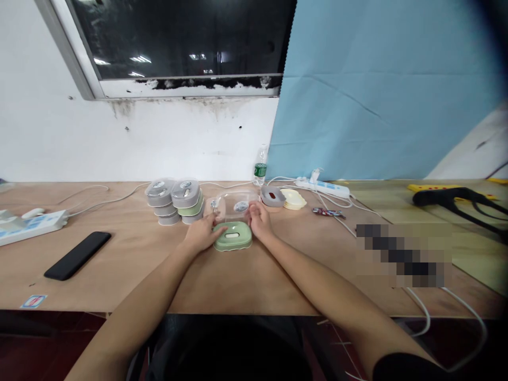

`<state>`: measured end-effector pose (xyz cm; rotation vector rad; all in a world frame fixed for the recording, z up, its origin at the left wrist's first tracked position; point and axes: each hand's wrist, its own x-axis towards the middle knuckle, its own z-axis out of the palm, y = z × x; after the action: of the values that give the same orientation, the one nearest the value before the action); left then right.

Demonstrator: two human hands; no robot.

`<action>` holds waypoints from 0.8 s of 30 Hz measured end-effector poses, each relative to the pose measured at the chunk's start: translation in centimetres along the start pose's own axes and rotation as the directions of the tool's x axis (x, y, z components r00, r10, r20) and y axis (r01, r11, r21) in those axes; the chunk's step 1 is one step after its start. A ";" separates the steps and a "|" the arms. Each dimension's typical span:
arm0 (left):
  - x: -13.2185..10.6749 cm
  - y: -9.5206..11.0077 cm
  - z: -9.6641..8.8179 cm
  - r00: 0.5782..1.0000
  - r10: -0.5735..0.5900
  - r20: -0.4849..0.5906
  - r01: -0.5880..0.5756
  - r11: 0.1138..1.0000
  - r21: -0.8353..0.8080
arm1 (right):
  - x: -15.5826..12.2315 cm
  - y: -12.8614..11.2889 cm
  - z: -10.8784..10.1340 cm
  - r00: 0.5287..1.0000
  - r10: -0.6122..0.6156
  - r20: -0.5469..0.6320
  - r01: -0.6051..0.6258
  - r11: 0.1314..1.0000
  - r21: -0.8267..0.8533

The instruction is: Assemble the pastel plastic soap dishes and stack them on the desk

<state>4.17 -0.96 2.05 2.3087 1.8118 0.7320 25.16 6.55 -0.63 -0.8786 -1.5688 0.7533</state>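
Note:
A pale green oval box (pixel 233 236) lies on the wooden table (pixel 130 264) in front of me. Above its far side stands a clear plastic lid (pixel 237 205), tilted up. My left hand (pixel 203 233) rests against the left edge of the green box, fingers curled on it and on the lid's left corner. My right hand (pixel 259 218) grips the right edge of the clear lid, fingers closed around it. Both forearms reach in from the bottom of the view.
Two stacks of lidded boxes (pixel 174 201) stand left of my hands. A grey box (pixel 272 197) and cream lids (pixel 293 199) lie to the right. A black phone (pixel 78 255), power strips (pixel 32 225) (pixel 323 186), cables, a bottle (pixel 260 165) and a black tool (pixel 456 200) are around.

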 end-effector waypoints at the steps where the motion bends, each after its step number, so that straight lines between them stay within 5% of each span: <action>1: -0.1 0.0 0.0 0.999 -0.005 -0.031 0.003 0.999 -0.050 | -0.2 -0.2 0.2 0.999 -0.022 0.041 0.022 1.000 -0.007; 5: -0.3 -0.1 -0.2 0.989 0.042 -0.141 -0.070 0.977 -0.202 | -0.3 -0.2 -0.1 0.991 -0.082 0.108 0.085 0.996 -0.026; 11: -0.1 -0.2 -0.8 0.971 0.139 -0.193 -0.167 0.976 -0.140 | 0.7 1.3 -2.0 0.977 -0.106 0.186 0.131 0.983 -0.128; 18: -0.2 0.0 -0.9 0.987 0.145 0.075 -0.142 0.989 -0.053 | 1.4 1.9 -2.3 0.971 -0.028 0.239 0.098 0.953 -0.285; 24: -0.2 0.0 -1.1 0.984 0.124 0.131 -0.126 0.992 0.005 | 0.9 1.1 -1.6 0.945 -0.040 0.324 0.188 0.877 -0.443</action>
<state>3.72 -1.36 2.95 2.4344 1.6345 0.5707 26.78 7.94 -0.83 -1.0371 -2.1176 0.4360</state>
